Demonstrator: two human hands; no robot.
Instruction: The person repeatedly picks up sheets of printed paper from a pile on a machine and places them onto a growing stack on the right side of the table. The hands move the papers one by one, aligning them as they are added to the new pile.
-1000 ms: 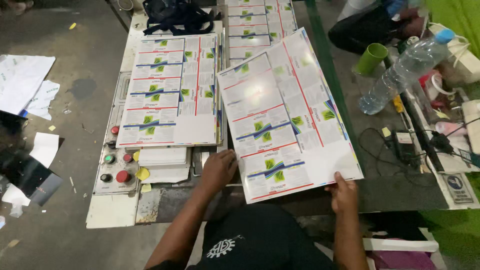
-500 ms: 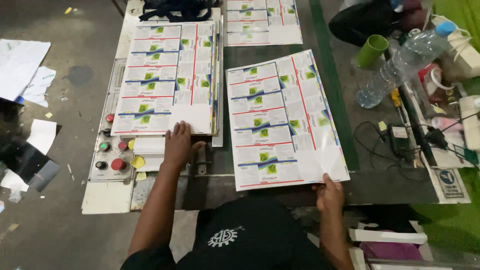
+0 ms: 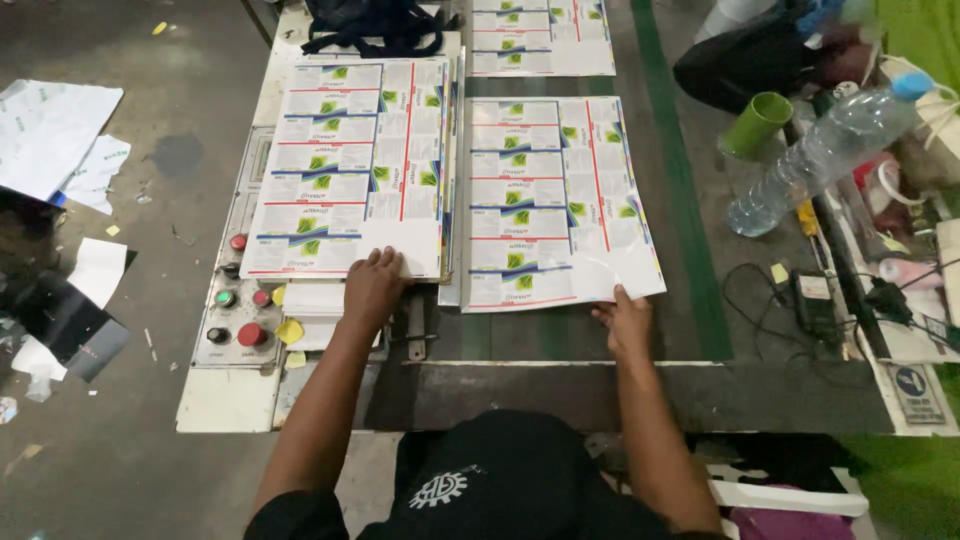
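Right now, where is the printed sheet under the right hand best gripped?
Pinch the printed sheet at its near right corner, coming from the near edge: that corner already curls up off the table beside the right hand, while the rest lies flat.

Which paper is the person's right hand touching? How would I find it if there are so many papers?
Start at the long dark machine table with the green stripe. Two big printed sheets lie side by side near the person; pick the printed sheet next to the stripe, where the right hand presses its near edge. Unlike the sheet stack under the left hand, it lies flat and alone on the dark surface.
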